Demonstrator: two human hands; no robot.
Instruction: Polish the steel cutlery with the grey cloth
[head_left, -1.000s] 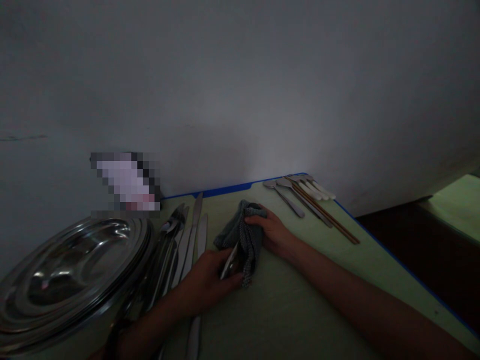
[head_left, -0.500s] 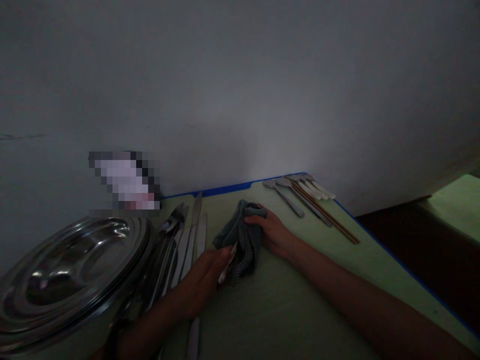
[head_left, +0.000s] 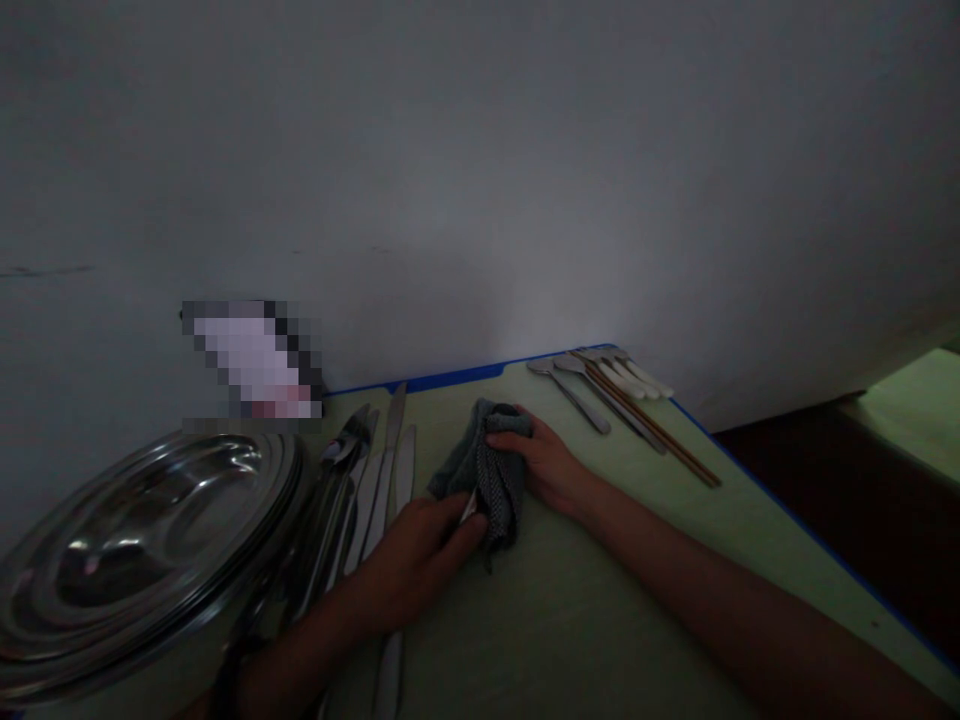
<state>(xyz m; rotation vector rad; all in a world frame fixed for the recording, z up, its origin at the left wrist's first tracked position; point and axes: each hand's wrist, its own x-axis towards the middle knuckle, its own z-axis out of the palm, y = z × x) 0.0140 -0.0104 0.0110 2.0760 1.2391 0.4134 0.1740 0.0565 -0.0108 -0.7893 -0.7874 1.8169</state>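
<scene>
My right hand (head_left: 551, 462) is closed on a grey-green checked cloth (head_left: 504, 490), bunched up above the table (head_left: 570, 620). Fingers of my left hand (head_left: 424, 550) grip a piece of cutlery with a pale handle (head_left: 470, 506); its other end is hidden in the cloth, so its kind does not show. Left of that hand lie several table knives (head_left: 403, 470), with spoons and forks (head_left: 349, 445) beside them. Beyond my right hand two metal spoons (head_left: 581, 400), a pair of brown chopsticks (head_left: 660, 432) and several white-handled pieces of cutlery (head_left: 637, 380) rest on the table.
A stack of oval metal plates (head_left: 247, 600) takes up the table's left side. Behind it a phone-like object, blurred out (head_left: 244, 355), leans against the grey wall (head_left: 480, 180). Blue edging (head_left: 750, 490) runs along the tabletop's back and right sides, with dark floor (head_left: 810, 470) beyond.
My left hand has shifted slightly to the right, closer into the cloth, and less of the pale handle shows. The right hand stays nearly in place, holding the cloth.
</scene>
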